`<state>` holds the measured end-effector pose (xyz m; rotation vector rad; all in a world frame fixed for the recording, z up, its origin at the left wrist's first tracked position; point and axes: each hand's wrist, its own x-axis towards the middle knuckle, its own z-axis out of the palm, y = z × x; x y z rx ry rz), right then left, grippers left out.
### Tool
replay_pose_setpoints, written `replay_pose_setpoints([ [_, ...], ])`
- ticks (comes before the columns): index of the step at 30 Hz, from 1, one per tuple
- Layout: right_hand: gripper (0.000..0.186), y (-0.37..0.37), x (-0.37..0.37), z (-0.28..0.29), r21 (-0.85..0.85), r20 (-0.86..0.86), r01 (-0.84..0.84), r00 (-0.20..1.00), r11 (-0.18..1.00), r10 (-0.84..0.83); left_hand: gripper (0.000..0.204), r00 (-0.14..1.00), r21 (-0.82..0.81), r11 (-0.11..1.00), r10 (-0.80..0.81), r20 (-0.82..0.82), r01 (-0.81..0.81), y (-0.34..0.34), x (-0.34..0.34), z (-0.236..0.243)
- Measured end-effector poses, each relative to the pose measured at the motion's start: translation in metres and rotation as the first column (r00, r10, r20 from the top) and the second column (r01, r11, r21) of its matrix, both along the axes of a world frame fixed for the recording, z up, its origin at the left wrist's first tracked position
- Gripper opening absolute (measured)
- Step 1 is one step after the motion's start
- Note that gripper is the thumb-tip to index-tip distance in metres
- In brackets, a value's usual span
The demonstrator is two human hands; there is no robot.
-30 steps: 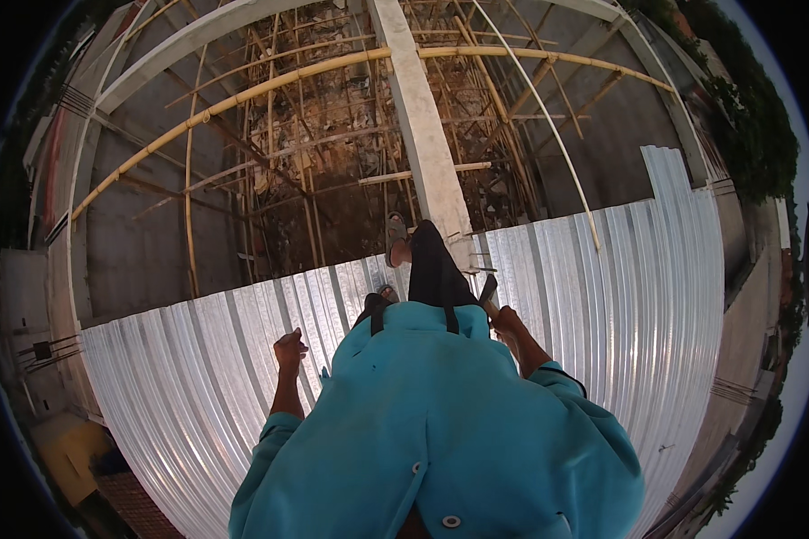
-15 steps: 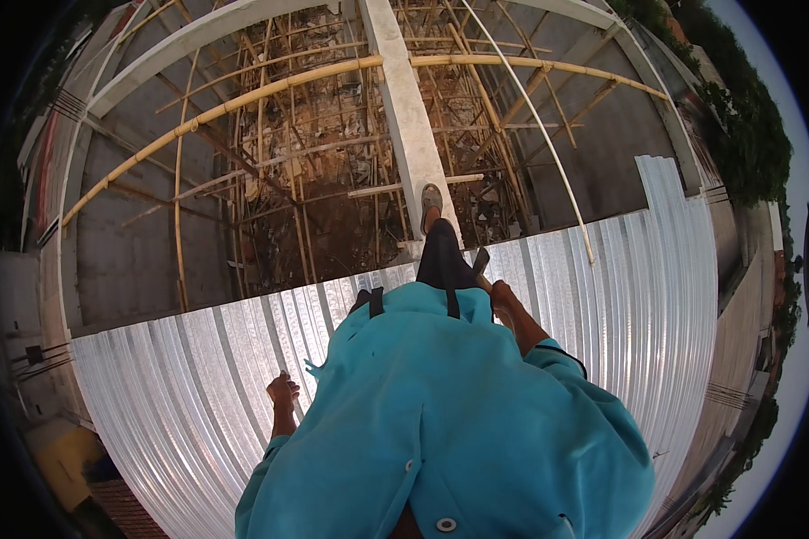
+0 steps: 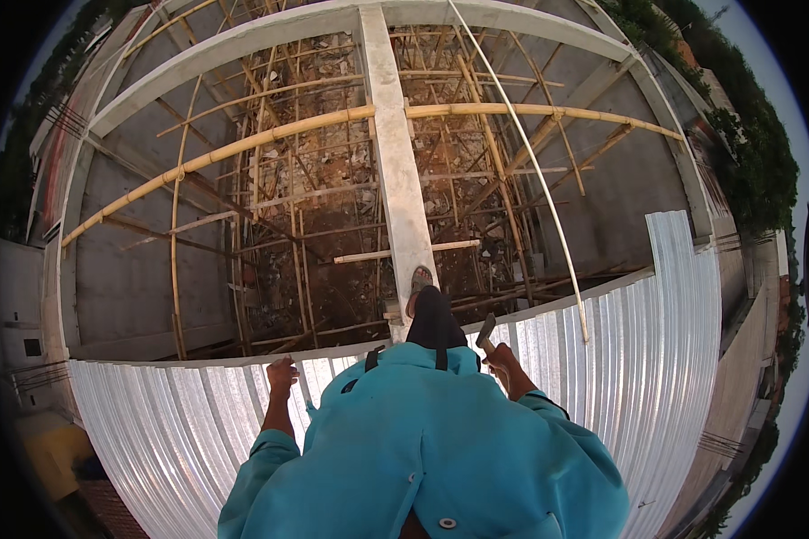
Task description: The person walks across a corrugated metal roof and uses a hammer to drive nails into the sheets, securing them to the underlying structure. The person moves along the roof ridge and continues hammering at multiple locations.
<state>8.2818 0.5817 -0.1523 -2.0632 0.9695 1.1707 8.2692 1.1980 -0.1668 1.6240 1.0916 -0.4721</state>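
Note:
My right hand is closed around a hammer at my right side, its dark head pointing up and away from me. Out to my left, my left hand hangs over the corrugated metal sheets with curled fingers; whether anything small is in them I cannot make out. One foot in a sandal rests on a narrow concrete beam running straight ahead. My teal shirt hides the sheets beneath my body.
Deep drops lie on both sides of the beam, with bamboo scaffolding and rubble below. A long bamboo pole crosses at the beam. One thin pale pole slants down onto the sheets at right. A short wooden batten crosses the beam.
The beam, scaffolding and sheet edge sit lower in view, and my sandalled foot appears closer. My left hand has come up near the sheets' far edge. More of the hammer shows in my right hand.

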Motion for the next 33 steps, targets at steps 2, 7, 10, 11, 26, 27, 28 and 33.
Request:
replay_pose_setpoints([
  [2, 0.03, -0.035, 0.024, -0.006, -0.011, 0.062, 0.114, 0.992, 0.993, -0.113, 0.028, 0.978, 0.009, 0.992, -0.122, 0.167, 0.123, -0.057, 0.076, 0.028],
  [7, 0.037, -0.135, 0.113, 0.024, -0.178, 0.082, 0.039, 0.996, 0.983, -0.024, 0.033, 0.889, -0.052, 0.946, -0.282, 0.36, 0.321, -0.139, 0.241, 0.054],
  [10, 0.034, -0.187, 0.157, 0.049, -0.19, 0.116, 0.113, 0.989, 0.975, -0.092, 0.029, 0.826, 0.035, 0.925, -0.356, 0.437, 0.379, -0.164, 0.31, 0.059],
  [11, 0.031, -0.205, 0.17, 0.054, -0.199, 0.201, 0.164, 0.972, 0.966, -0.124, 0.028, 0.799, 0.083, 0.92, -0.375, 0.47, 0.382, -0.175, 0.33, 0.064],
  [26, 0.026, -0.208, 0.313, 0.029, -0.09, 0.208, -0.085, 0.973, 0.992, 0.102, 0.021, 0.987, 0.016, 1.0, -0.018, -0.16, 0.021, -0.186, 0.232, 0.059],
  [27, 0.028, -0.204, 0.319, 0.026, -0.087, 0.165, -0.093, 0.98, 0.992, 0.107, 0.02, 0.977, 0.003, 1.0, -0.02, -0.212, 0.021, -0.187, 0.234, 0.057],
  [28, 0.031, -0.204, 0.325, 0.02, -0.086, 0.117, -0.101, 0.987, 0.991, 0.111, 0.021, 0.976, 0.01, 1.0, -0.021, -0.219, 0.024, -0.19, 0.243, 0.057],
  [33, 0.038, -0.182, 0.4, 0.037, -0.064, 0.056, -0.163, 0.984, 0.985, 0.166, 0.022, 0.993, -0.039, 0.999, 0.023, -0.115, -0.027, -0.19, 0.305, 0.038],
])
